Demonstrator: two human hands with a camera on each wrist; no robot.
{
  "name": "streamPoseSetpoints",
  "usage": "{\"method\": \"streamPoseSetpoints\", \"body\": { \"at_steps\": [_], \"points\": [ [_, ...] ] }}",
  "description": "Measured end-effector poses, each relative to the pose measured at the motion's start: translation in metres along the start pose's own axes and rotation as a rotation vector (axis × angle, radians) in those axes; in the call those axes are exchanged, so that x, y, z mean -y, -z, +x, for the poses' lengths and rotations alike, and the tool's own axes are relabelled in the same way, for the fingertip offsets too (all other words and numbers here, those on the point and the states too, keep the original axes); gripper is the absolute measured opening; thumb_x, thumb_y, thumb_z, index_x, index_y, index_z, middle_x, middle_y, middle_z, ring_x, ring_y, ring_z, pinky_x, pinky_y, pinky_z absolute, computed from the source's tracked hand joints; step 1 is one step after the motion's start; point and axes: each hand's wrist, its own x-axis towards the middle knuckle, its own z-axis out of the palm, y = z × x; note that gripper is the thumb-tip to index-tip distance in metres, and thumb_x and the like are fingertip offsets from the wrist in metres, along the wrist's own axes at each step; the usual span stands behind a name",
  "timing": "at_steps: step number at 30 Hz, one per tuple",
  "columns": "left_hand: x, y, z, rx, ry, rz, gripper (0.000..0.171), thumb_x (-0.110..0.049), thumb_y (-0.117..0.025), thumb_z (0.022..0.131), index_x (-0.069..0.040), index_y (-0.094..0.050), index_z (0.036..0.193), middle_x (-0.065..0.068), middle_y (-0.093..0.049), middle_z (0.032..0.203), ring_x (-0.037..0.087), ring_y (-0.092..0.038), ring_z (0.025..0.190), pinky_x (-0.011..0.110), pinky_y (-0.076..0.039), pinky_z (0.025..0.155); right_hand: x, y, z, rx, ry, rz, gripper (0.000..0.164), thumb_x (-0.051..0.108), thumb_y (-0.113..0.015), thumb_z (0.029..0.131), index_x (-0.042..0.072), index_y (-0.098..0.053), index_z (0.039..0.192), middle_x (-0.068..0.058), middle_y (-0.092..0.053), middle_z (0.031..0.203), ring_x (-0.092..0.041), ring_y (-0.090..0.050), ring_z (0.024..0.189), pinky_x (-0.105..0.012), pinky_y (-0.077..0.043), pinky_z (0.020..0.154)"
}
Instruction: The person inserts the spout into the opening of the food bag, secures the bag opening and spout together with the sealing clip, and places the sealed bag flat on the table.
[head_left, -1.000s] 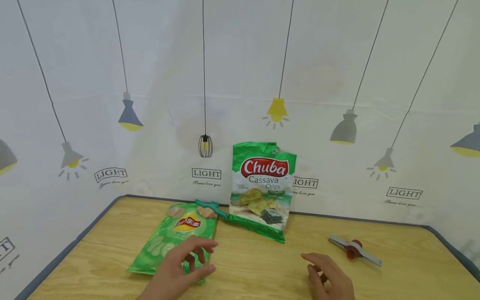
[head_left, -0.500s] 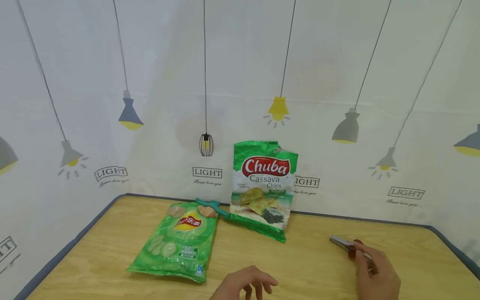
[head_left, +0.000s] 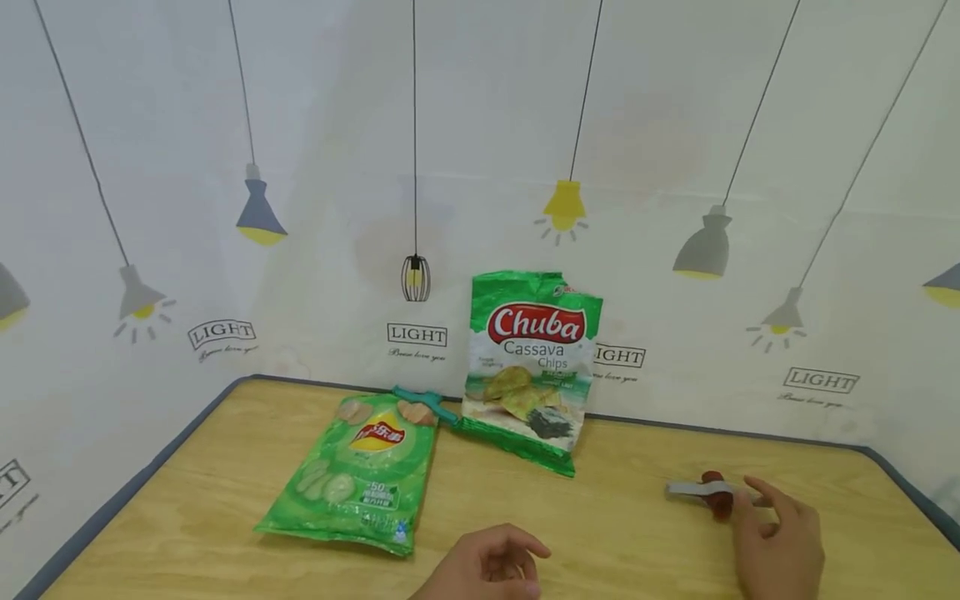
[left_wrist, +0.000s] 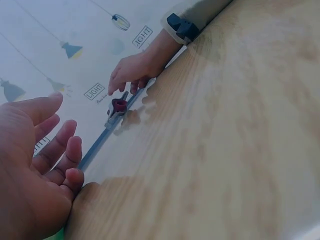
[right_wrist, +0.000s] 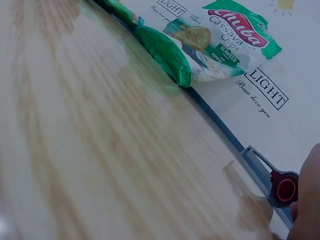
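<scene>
My right hand (head_left: 783, 537) pinches one end of a grey clip (head_left: 686, 489) with a round dark-red middle part, held just over the table at the right. In the right wrist view the red ring of the clip (right_wrist: 286, 190) faces the camera, and the fingers cover its near end. Near the front of the table my left hand (head_left: 483, 567) hovers with fingers loosely curled and nothing in them. A green chip bag (head_left: 348, 475) with a red and yellow logo lies flat to its left. Behind stands a green and white Chuba cassava chip bag (head_left: 528, 375), leaning on the wall.
A teal clip (head_left: 427, 402) lies at the top edge of the flat bag, close to the foot of the upright one. The wooden table (head_left: 615, 467) ends at a white wall covering (head_left: 660, 333) printed with hanging lamps, along a dark blue edge.
My right hand has moved right to the grey clip, taken its end and turned it slightly. My left hand has drawn away from the flat chip bag toward the front middle.
</scene>
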Motion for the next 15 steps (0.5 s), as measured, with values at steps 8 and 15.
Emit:
{"method": "streamPoseSetpoints", "body": {
  "at_steps": [8,15],
  "points": [
    [0.000,0.000,0.001,0.019,0.021,-0.018,0.032,-0.014,-0.059,0.096,0.003,-0.058,0.123,0.003,-0.062,0.096,0.006,-0.058,0.077,0.020,-0.047,0.069,-0.017,0.010,0.021,0.162,-0.020,-0.030,0.054,0.042,-0.048,0.098,0.005,-0.050,0.137,-0.032,-0.022,0.143,0.003,-0.053,0.065,-0.020,-0.042,0.057],
    [0.000,0.002,0.000,0.034,0.016,0.016,0.030,-0.014,-0.060,0.095,0.003,-0.060,0.121,0.009,-0.064,0.100,0.005,-0.058,0.078,0.019,-0.047,0.070,-0.027,0.013,0.028,0.193,0.354,-0.098,0.033,0.019,-0.056,0.097,0.001,-0.061,0.124,-0.030,-0.039,0.134,0.008,-0.054,0.070,-0.032,-0.048,0.064]
  ]
}}
